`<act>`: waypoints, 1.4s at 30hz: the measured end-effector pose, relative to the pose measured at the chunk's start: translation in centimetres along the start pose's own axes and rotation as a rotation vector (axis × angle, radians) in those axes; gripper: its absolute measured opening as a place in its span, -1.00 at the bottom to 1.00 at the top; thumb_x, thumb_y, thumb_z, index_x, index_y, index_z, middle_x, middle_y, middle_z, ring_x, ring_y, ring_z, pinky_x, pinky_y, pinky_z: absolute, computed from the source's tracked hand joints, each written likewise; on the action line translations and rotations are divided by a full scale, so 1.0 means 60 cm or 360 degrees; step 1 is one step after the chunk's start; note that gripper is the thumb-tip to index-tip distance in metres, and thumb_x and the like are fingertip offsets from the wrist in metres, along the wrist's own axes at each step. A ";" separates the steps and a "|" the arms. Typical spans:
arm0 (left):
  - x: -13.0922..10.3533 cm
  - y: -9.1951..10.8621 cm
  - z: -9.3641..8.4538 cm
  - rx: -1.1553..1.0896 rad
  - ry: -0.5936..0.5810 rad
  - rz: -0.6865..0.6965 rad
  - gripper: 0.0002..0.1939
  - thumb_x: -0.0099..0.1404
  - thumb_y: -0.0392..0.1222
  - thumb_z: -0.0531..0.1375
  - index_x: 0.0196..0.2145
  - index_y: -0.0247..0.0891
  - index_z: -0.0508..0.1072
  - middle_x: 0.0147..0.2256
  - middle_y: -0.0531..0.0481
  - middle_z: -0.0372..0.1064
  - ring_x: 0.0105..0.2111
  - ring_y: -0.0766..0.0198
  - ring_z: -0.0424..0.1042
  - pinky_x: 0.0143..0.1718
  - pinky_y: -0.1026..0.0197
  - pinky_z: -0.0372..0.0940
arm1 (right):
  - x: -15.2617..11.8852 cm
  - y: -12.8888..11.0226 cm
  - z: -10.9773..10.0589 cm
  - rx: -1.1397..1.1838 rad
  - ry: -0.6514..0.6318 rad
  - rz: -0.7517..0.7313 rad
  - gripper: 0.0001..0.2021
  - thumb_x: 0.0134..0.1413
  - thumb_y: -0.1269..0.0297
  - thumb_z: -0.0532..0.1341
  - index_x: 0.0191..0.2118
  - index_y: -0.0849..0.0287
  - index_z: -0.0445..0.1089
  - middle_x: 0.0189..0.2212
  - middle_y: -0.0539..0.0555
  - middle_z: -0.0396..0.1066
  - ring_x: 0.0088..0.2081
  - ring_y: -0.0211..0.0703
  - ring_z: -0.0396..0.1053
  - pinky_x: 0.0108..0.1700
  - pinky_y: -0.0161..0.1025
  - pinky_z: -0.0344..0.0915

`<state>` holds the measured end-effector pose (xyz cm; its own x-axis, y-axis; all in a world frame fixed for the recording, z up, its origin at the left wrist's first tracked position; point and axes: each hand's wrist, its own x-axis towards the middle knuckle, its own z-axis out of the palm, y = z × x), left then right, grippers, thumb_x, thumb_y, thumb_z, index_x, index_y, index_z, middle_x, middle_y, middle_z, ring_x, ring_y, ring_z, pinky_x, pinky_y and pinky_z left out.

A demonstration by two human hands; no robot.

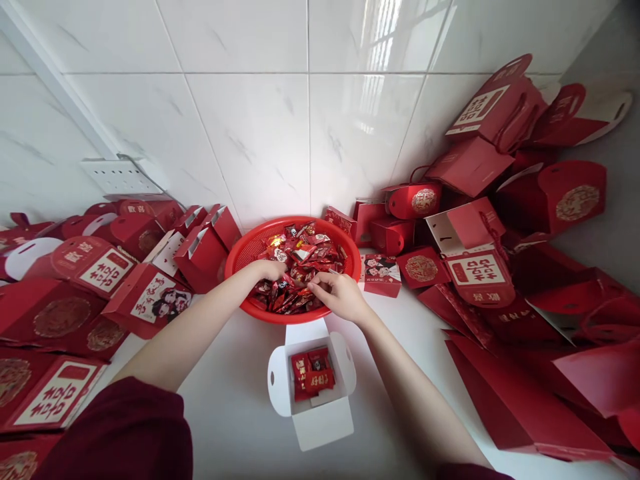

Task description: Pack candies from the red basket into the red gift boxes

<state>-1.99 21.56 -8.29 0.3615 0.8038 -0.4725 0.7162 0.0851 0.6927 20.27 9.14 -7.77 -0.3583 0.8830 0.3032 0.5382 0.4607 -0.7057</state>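
A red plastic basket (353,275), full of small wrapped candies (320,251), stands against the tiled wall. My left hand (273,269) reaches into its left side with curled fingers, the tips hidden among the wrappers. Over the front right of the pile, my right hand (337,293) has thumb and fingers drawn together at the candies; what they pinch is too small to make out. Just in front of the basket is an open white-lined box (325,423), its flaps spread outward. Several red candy packets (313,377) lie inside it.
Red gift boxes (145,300) crowd the left side of the white table (235,407). More red boxes (480,273) are piled on the right, stacked high toward the corner. A white socket strip (120,176) with a cable is at the wall on the left.
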 end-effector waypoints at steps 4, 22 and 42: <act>-0.012 0.011 -0.007 0.0139 -0.0256 -0.0196 -0.68 0.38 -0.06 0.19 -0.03 -0.33 0.45 -0.03 -0.12 0.41 -0.09 0.11 0.45 -0.07 0.02 0.41 | 0.000 0.000 0.002 0.0004 0.0023 0.0008 -0.76 0.28 0.13 0.14 -0.35 0.08 0.45 -0.57 -0.09 0.40 -0.53 -0.26 0.28 -0.41 -0.34 0.08; -0.020 0.003 0.003 -0.0107 -0.0275 -0.0136 -0.62 -0.24 -0.35 0.41 -0.34 -0.27 0.58 -0.45 -0.02 0.54 -0.36 0.06 0.51 -0.29 0.15 0.38 | -0.002 0.006 0.003 0.0020 0.0065 0.0010 -0.77 0.26 0.15 0.16 -0.35 0.09 0.47 -0.53 -0.07 0.45 -0.50 -0.26 0.30 -0.40 -0.35 0.11; -0.043 0.028 -0.030 -0.0994 -0.0194 0.0141 -0.46 0.32 0.24 0.11 -0.06 -0.31 0.47 -0.14 -0.22 0.54 -0.20 0.08 0.56 -0.12 0.09 0.46 | -0.003 0.008 0.003 0.0001 0.0076 -0.0022 -0.76 0.28 0.13 0.14 -0.34 0.09 0.46 -0.54 -0.08 0.43 -0.50 -0.26 0.30 -0.38 -0.35 0.12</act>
<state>-2.79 20.67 -4.94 0.4948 0.7541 -0.4318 0.2112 0.3777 0.9015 20.47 9.21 -8.28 -0.3288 0.8798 0.3433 0.5328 0.4730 -0.7017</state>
